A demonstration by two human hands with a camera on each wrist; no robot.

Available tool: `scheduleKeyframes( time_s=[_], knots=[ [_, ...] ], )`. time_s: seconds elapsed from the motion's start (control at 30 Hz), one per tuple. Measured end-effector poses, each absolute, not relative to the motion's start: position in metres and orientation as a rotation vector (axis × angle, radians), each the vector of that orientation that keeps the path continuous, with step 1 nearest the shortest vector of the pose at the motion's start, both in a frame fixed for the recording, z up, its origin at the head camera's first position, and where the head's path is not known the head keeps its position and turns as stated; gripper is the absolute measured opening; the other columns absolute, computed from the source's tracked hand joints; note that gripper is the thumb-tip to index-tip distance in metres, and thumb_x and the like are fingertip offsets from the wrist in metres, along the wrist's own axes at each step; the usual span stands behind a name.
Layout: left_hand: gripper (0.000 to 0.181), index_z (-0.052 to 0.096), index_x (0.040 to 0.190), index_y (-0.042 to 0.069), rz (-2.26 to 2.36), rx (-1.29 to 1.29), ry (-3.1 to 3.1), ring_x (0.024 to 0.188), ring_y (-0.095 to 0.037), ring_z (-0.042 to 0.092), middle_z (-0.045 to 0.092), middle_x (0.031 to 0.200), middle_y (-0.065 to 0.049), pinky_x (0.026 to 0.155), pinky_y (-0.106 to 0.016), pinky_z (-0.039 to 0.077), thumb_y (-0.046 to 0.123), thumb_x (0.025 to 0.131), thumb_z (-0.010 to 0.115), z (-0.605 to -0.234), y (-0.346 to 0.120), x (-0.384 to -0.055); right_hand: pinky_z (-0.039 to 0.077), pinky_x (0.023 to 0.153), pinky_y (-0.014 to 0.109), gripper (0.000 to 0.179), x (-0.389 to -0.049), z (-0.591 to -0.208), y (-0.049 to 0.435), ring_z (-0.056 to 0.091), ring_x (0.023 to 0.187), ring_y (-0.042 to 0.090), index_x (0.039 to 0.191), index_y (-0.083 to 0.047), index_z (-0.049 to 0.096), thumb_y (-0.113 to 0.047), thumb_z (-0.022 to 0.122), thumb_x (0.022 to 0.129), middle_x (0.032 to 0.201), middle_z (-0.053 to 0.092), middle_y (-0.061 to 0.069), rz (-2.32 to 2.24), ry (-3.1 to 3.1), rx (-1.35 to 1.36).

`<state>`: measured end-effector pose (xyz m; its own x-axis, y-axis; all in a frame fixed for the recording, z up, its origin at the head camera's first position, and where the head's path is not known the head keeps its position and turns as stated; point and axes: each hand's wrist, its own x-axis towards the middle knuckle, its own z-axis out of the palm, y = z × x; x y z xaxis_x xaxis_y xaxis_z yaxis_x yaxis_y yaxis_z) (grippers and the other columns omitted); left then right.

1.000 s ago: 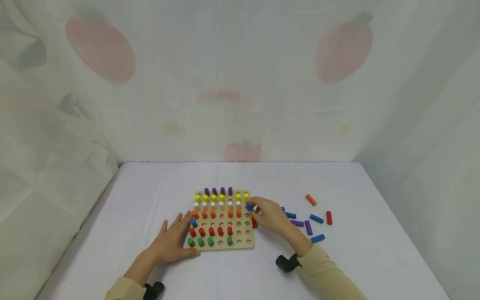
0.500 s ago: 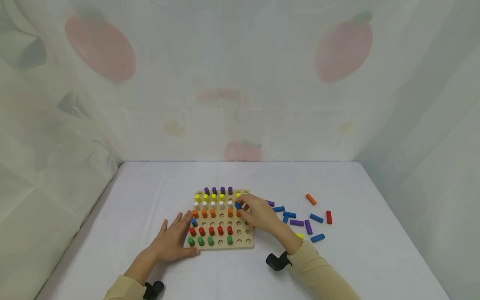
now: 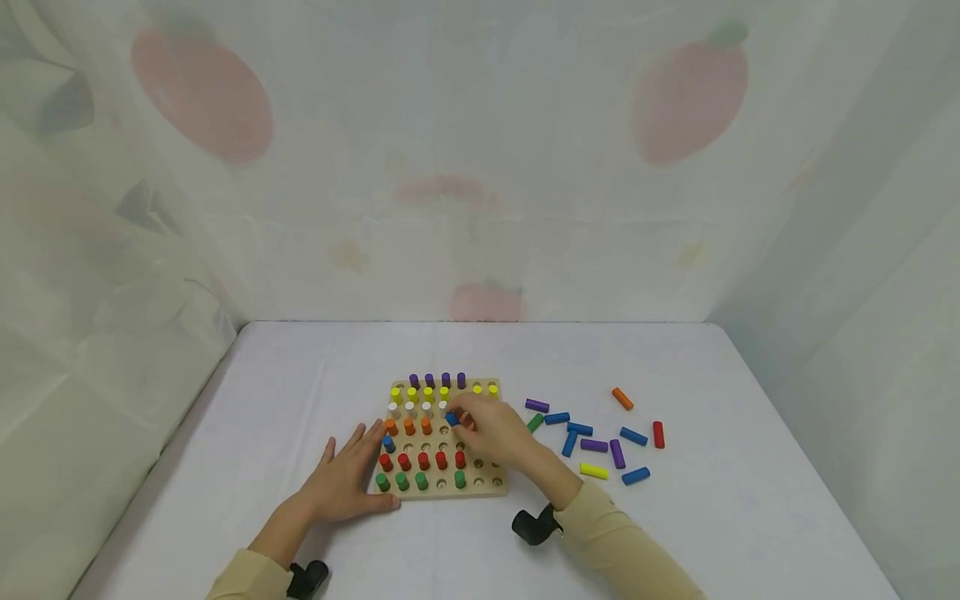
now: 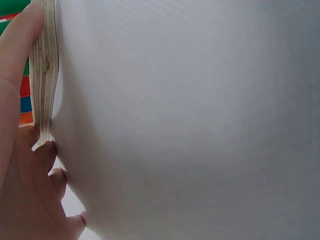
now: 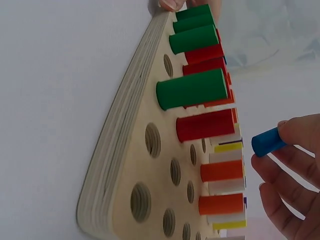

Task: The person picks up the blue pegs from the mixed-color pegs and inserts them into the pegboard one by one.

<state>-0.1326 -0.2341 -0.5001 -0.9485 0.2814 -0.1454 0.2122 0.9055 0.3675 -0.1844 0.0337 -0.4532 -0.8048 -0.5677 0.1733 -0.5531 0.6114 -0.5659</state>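
Observation:
A wooden pegboard (image 3: 420,493) lies flat on the white table, with rows of coloured pegs upright in its holes. My left hand (image 3: 337,485) rests along its left side with spread fingers, the thumb at the near left corner; the left wrist view shows this hand against the board's layered edge (image 4: 46,70). Over the board, my right hand (image 3: 497,432) pinches a blue peg (image 3: 452,418) between thumb and fingers. In the right wrist view this blue peg (image 5: 267,142) is held tilted, clear of the holes. One blue peg (image 3: 388,444) stands at the left, in a row otherwise partly hidden.
Loose pegs lie right of the board: several blue ones (image 3: 633,437), purple ones (image 3: 617,454), a green one (image 3: 535,422), a yellow one (image 3: 594,472), a red one (image 3: 658,434) and an orange one (image 3: 622,398). A patterned cloth (image 3: 585,250) hangs behind the table.
My right hand has moved left across the board, carrying the blue peg. Loose green and yellow pegs have come into sight behind it. The left hand has stayed in place.

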Motion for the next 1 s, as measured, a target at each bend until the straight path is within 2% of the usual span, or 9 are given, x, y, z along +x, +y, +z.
scheduleKeyframes(
  time_s=[0.17, 0.73, 1.0],
  knots=[
    [0.116, 0.019, 0.148, 0.016, 0.522, 0.374, 2.876, 0.14, -0.035, 0.015, 0.019, 0.154, -0.005, 0.105, -0.067, 0.004, 0.076, 0.059, 0.064, -0.5, -0.234, -0.133, 0.046, 0.063, 0.01, 0.025, -0.183, -0.453, 0.025, 0.057, 0.081, 0.006, 0.113, -0.016, 0.059, -0.018, 0.062, 0.088, 0.099, 0.061, -0.007, -1.0, 2.763, -1.01],
    [0.116, 0.019, 0.148, 0.016, 0.519, 0.381, 2.875, 0.14, -0.035, 0.015, 0.019, 0.154, -0.005, 0.104, -0.068, 0.005, 0.075, 0.059, 0.064, -0.499, -0.234, -0.133, 0.046, 0.07, 0.008, 0.026, -0.182, -0.453, -0.002, 0.056, 0.087, 0.002, 0.117, -0.017, 0.058, -0.019, 0.059, 0.09, 0.107, 0.06, -0.008, -1.009, 2.693, -1.035],
    [0.116, 0.018, 0.149, 0.017, 0.515, 0.399, 2.882, 0.14, -0.036, 0.016, 0.019, 0.154, -0.005, 0.103, -0.069, 0.005, 0.076, 0.06, 0.063, -0.499, -0.235, -0.133, 0.045, 0.062, 0.007, 0.024, -0.182, -0.454, -0.016, 0.058, 0.084, 0.003, 0.113, -0.02, 0.058, -0.021, 0.06, 0.09, 0.103, 0.061, -0.01, -0.979, 2.69, -1.057]
  ],
)
